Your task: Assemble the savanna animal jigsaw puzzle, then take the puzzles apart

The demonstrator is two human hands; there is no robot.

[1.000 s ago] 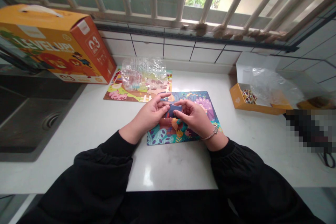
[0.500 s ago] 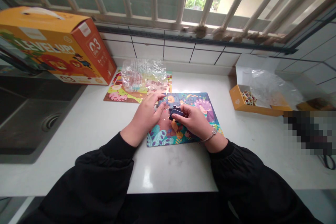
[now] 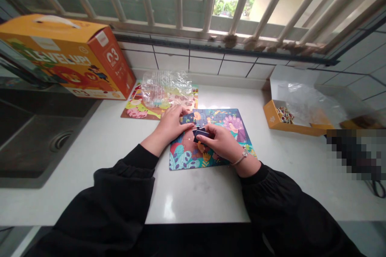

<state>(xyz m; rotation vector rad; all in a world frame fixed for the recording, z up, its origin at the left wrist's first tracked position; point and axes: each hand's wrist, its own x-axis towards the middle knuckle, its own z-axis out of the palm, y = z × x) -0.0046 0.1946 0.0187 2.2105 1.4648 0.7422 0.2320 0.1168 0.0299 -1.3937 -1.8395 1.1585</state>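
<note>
A jigsaw puzzle (image 3: 183, 156) with bright animal and plant pictures lies on the white counter between my hands. At its upper left corner, my left hand (image 3: 171, 124) grips a small block of joined dark blue puzzle pieces (image 3: 187, 119) between thumb and fingers. My right hand (image 3: 221, 140) rests over the middle of the puzzle, pinching dark-faced puzzle pieces (image 3: 199, 133) between thumb and fingers. Those pieces are tilted, and my fingers partly hide them. A bracelet (image 3: 243, 154) circles my right wrist.
Behind my left hand, crinkled clear plastic (image 3: 165, 88) covers part of another animal puzzle (image 3: 137, 112). A large orange box (image 3: 69, 60) stands by the dark sink (image 3: 45, 148). At right, an open yellow box (image 3: 289, 126) holds small pieces and plastic wrap.
My left thumb and fingers have closed on the block at the upper left corner, which now looks parted from the puzzle. My right hand stays nearly still, holding its pieces. The view has shifted slightly.
</note>
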